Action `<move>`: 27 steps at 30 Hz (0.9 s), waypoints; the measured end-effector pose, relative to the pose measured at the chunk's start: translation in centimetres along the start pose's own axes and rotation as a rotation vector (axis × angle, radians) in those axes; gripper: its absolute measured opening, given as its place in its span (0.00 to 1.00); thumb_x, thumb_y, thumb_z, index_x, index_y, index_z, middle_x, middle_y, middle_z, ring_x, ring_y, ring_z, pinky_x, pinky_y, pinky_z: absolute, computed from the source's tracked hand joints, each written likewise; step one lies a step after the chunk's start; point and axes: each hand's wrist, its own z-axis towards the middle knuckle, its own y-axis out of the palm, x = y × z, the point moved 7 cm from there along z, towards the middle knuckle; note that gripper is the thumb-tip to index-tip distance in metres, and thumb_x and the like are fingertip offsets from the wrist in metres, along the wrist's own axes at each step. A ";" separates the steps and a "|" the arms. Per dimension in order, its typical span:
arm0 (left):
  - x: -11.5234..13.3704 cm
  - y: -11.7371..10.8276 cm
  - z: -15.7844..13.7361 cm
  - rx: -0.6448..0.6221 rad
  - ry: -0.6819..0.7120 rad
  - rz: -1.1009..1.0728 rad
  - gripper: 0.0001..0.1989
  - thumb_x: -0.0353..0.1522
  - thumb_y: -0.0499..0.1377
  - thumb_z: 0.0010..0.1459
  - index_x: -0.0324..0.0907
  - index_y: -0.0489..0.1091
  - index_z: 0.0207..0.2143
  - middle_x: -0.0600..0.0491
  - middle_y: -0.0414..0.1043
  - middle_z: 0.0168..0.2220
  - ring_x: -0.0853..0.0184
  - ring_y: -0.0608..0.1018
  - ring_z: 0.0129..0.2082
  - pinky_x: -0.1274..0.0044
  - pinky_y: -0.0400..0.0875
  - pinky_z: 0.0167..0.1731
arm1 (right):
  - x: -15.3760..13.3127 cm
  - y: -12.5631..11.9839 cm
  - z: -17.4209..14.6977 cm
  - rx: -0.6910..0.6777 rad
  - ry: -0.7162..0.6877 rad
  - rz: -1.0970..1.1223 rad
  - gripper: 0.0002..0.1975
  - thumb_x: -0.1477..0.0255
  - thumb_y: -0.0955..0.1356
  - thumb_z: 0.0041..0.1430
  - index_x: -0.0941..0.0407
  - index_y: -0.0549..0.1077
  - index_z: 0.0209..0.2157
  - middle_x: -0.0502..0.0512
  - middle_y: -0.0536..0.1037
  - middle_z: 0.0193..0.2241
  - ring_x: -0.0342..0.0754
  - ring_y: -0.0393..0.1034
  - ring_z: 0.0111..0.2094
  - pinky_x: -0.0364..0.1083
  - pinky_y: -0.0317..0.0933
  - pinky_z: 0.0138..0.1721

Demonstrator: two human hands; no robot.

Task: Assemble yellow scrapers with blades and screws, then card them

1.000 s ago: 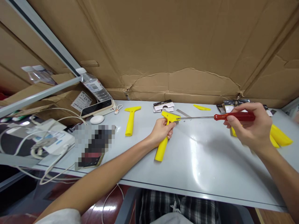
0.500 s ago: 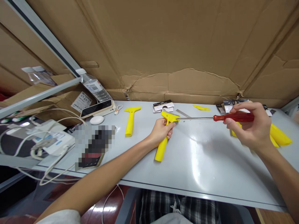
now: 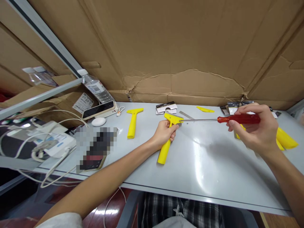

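My left hand (image 3: 165,135) is closed round the neck of a yellow scraper (image 3: 164,153), whose wide head points away from me. In my right hand (image 3: 258,129) is a screwdriver with a red see-through handle (image 3: 239,119). Its long metal shaft lies level, and the tip meets the right end of the scraper's head. Whether the tip sits in a screw is too small to tell. A second yellow scraper (image 3: 132,125) lies to the left. Behind the held one are a thin metal blade (image 3: 186,116) and a loose yellow cover piece (image 3: 205,109).
Black and white cardboard packs (image 3: 166,108) lie near the cardboard wall at the back. More yellow parts (image 3: 287,138) are partly behind my right hand. On the left are a phone (image 3: 98,110), a water bottle (image 3: 97,88), a white round case (image 3: 98,122), a pixelated patch and tangled cables (image 3: 45,145).
The view has shifted very slightly. My left hand keeps its hold on the scraper, and the screwdriver stays at its head, with my right hand a touch further right.
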 end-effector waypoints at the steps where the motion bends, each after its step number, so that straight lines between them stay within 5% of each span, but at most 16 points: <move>1: 0.0 0.0 0.0 -0.001 0.001 0.002 0.13 0.31 0.66 0.56 0.43 0.62 0.28 0.62 0.60 0.16 0.77 0.60 0.13 0.82 0.55 0.13 | -0.2 0.1 0.0 0.001 -0.016 0.005 0.22 0.70 0.77 0.50 0.59 0.68 0.43 0.52 0.73 0.43 0.41 0.77 0.32 0.40 0.76 0.30; 10: 0.2 0.2 -0.2 -0.013 -0.005 0.032 0.09 0.31 0.64 0.59 0.42 0.64 0.31 0.62 0.59 0.14 0.76 0.60 0.12 0.82 0.53 0.14 | 0.5 -0.8 -0.5 0.114 -0.044 -0.149 0.15 0.71 0.76 0.54 0.61 0.70 0.38 0.49 0.73 0.27 0.40 0.73 0.23 0.32 0.66 0.22; 17: 0.2 0.2 -0.1 -0.014 0.002 0.042 0.09 0.31 0.63 0.59 0.42 0.64 0.31 0.62 0.59 0.15 0.76 0.60 0.12 0.82 0.54 0.14 | -0.4 -0.3 0.0 0.000 -0.078 -0.025 0.25 0.71 0.77 0.49 0.58 0.68 0.47 0.52 0.73 0.39 0.40 0.77 0.35 0.37 0.77 0.35; 27: 0.2 0.5 -0.3 -0.089 0.040 0.200 0.09 0.29 0.62 0.62 0.42 0.64 0.30 0.61 0.62 0.15 0.76 0.63 0.13 0.82 0.58 0.14 | 0.1 -1.0 0.2 0.099 -0.026 -0.089 0.16 0.72 0.76 0.54 0.61 0.69 0.39 0.48 0.72 0.28 0.43 0.75 0.24 0.33 0.67 0.20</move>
